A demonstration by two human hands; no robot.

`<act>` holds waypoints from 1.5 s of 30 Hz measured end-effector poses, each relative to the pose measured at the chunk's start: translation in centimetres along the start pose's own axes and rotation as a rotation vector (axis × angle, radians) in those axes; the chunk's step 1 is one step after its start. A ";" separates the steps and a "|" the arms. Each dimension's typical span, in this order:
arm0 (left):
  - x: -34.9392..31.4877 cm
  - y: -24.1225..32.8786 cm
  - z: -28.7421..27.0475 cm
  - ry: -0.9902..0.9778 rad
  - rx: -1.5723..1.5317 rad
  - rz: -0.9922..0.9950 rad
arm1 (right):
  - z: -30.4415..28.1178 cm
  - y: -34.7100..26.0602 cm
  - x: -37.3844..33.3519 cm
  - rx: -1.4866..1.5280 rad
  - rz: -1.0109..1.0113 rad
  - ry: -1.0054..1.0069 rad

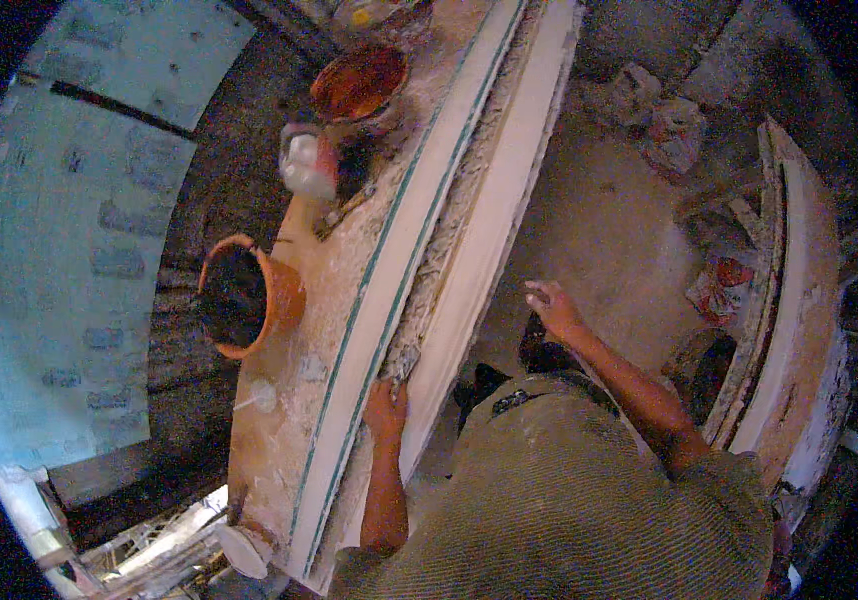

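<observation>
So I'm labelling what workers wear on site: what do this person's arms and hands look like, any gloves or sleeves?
No gloves: the left hand and the right hand are both bare, and the forearms are uncovered too. Pale dust or plaster seems to cling to the right hand's fingers. The person wears a ribbed olive-brown top with short sleeves. No watch or ring can be made out.
</observation>
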State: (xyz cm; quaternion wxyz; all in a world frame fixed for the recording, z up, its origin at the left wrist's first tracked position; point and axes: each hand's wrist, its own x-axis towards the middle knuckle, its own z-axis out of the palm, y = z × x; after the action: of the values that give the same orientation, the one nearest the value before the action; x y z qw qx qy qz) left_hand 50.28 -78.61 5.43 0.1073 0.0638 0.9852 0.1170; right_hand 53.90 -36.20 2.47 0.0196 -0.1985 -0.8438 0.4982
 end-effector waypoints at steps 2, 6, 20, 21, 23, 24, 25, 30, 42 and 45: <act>0.0 0.3 0.0 0.074 -0.063 0.099 | -2.9 0.8 1.9 0.016 0.045 0.012; 2.0 3.6 -0.4 0.134 -0.169 0.033 | -7.9 1.6 4.9 0.007 0.100 -0.023; 17.5 38.4 1.8 -0.208 -0.780 0.347 | -10.5 1.0 13.2 0.612 0.295 -0.280; 18.3 40.2 2.2 -0.202 -0.726 0.392 | -11.6 2.9 13.9 0.721 0.410 -0.282; 20.4 41.8 2.9 -0.162 -0.814 0.416 | -13.0 6.6 15.7 0.957 0.493 -0.178; 21.6 42.8 3.4 -0.104 -0.870 0.465 | -14.0 8.8 16.6 1.096 0.462 -0.151; 23.3 43.6 3.9 -0.152 -0.914 0.392 | -14.9 10.9 18.0 1.062 0.511 -0.133; 33.8 48.3 4.7 -0.349 -0.941 0.214 | -28.6 17.8 30.8 0.894 0.391 0.202; 56.5 69.8 6.4 -0.365 -1.201 0.232 | -47.2 14.5 50.0 1.050 0.333 0.501; 60.5 74.8 7.6 -0.313 -1.128 0.256 | -43.3 15.6 55.0 1.156 0.393 0.331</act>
State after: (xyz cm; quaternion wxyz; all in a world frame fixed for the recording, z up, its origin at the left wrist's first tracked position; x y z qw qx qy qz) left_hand 0.87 4.29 4.56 0.2536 0.1317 0.7281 0.6230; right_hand 18.16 26.00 1.99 0.1622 -0.3816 -0.3720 0.8305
